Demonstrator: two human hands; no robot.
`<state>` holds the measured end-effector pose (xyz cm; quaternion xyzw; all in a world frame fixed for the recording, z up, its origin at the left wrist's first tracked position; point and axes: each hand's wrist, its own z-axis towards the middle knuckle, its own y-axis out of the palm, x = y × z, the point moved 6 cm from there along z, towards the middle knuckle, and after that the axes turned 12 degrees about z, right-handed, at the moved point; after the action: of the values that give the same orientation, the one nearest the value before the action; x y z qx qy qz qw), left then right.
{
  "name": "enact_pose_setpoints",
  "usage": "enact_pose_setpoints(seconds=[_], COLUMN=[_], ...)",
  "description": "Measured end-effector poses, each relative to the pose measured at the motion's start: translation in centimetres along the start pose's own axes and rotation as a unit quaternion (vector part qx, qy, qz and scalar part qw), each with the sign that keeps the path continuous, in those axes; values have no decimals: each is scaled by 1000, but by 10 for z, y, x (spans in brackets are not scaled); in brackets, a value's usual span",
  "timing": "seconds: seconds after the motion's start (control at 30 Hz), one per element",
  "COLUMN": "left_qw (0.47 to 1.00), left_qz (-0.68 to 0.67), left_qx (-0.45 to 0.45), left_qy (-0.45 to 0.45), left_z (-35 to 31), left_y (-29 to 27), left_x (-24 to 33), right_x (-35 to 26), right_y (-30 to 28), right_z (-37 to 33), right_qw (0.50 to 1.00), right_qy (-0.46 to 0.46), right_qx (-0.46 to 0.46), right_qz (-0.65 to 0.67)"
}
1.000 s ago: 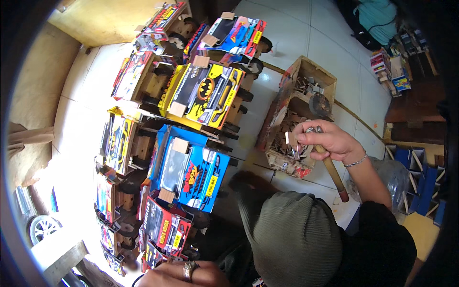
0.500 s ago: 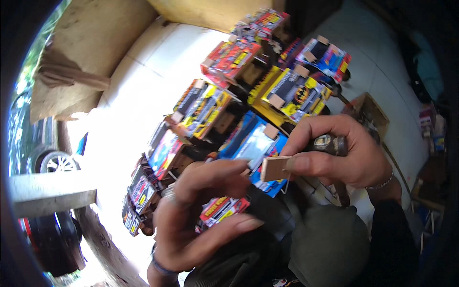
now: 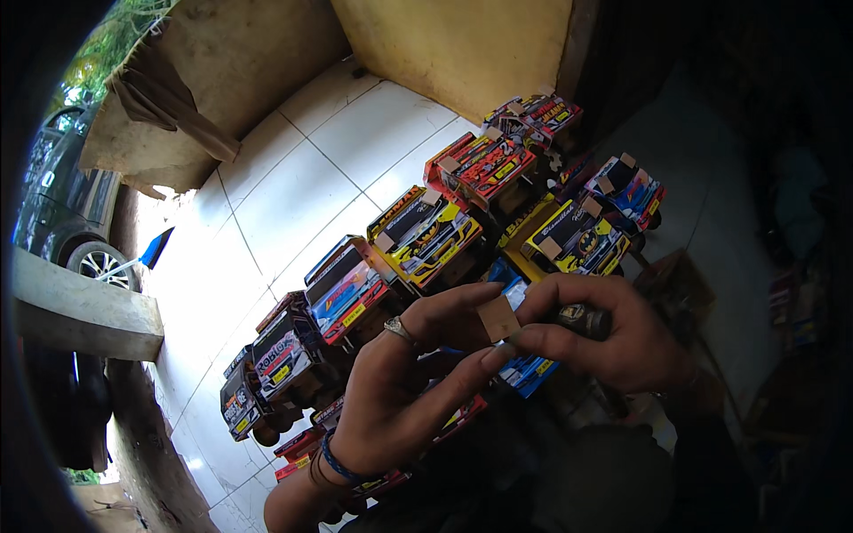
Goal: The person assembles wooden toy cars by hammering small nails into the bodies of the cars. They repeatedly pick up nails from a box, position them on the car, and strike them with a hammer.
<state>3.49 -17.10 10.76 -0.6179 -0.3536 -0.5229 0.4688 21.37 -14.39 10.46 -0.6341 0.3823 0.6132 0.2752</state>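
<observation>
Both hands meet around a small flat brown square piece (image 3: 498,319), which looks like thin wood or board. My left hand (image 3: 400,391), wearing a ring and a wrist band, has its index finger and thumb at the piece's left side. My right hand (image 3: 613,342) pinches the opposite side between thumb and index finger. A short dark cylinder (image 3: 584,320) with a label is also tucked in that right hand; its kind is unclear. Just beneath, a blue toy truck (image 3: 530,377) is partly covered by my fingers.
Several colourful toy trucks (image 3: 426,233) stand in rows on the white tiled floor (image 3: 306,191), some with similar brown squares on their fronts. A yellowish wall (image 3: 458,53) rises behind. At left are a concrete ledge (image 3: 84,306) and a parked car (image 3: 58,204) outside.
My left fingers have closed in from apart to the brown piece, which has turned to show its flat face. The view has shifted, and the trucks appear lower and farther right.
</observation>
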Motion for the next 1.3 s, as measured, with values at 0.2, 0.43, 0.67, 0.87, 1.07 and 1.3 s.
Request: enact_pose_setpoints(seconds=[0.2,0.43,0.67,0.87,1.07,1.3], left_qw=[991,985,985,996,997,995], left_qz=[110,149,142,70,-17,-93], left_qx=[13,18,19,45,73,9], left_qy=[79,88,92,22,21,-22], left_z=[3,1,3,1,3,8], left_y=[-10,-12,-11,-9,-8,-4], left_x=[4,7,10,6,3,-3], right_x=[-3,-7,-7,-4,-5,-2], right_y=[4,4,-3,-5,-4,-2], right_z=[-1,7,7,5,6,5], right_qw=[1000,998,995,995,995,986], right_qy=[-6,24,48,28,19,28], right_qx=[24,54,55,58,44,2], right_qz=[2,24,65,75,88,162])
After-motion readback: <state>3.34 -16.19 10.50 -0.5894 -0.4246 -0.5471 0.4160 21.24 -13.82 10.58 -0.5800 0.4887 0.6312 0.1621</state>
